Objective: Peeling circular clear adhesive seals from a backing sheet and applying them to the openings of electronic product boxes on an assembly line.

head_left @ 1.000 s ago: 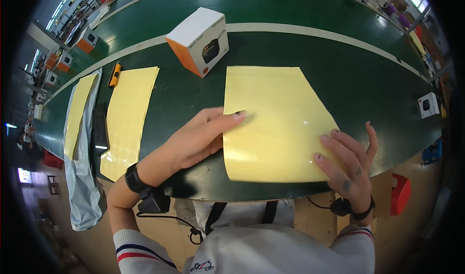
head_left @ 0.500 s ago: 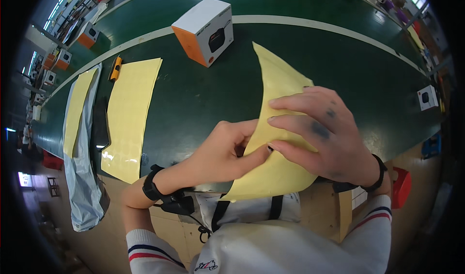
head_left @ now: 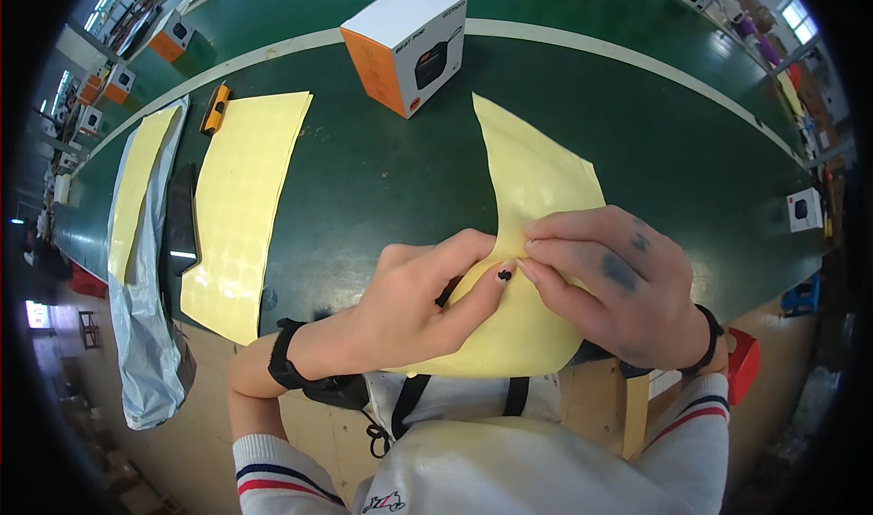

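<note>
A yellow sheet [head_left: 536, 169] of sticker backing is held up over the front edge of the green table, its far corner pointing away from me. My left hand [head_left: 418, 297] grips its left side, with thumb and fingers closed on it. My right hand [head_left: 627, 283] comes in from the right, its thumb and fingertips pinched together on the sheet beside the left thumb. The sheet is puckered where the fingertips meet. Whether a loose sticker is between them, I cannot tell. To the left lie more yellow sheets [head_left: 241, 206] with faint round shapes on them.
A white and orange box [head_left: 409, 55] stands beyond the sheet. An orange and black cutter [head_left: 215, 109] touches the top of the stacked sheets. Beside them lie a black object [head_left: 182, 224] and a grey plastic bag [head_left: 150, 360] bearing a yellow strip [head_left: 141, 196]. Another small box [head_left: 804, 210] is far right.
My right hand's fingers have drawn together into a pinch beside the left thumb. The sheet has puckered there. The view has shifted slightly.
</note>
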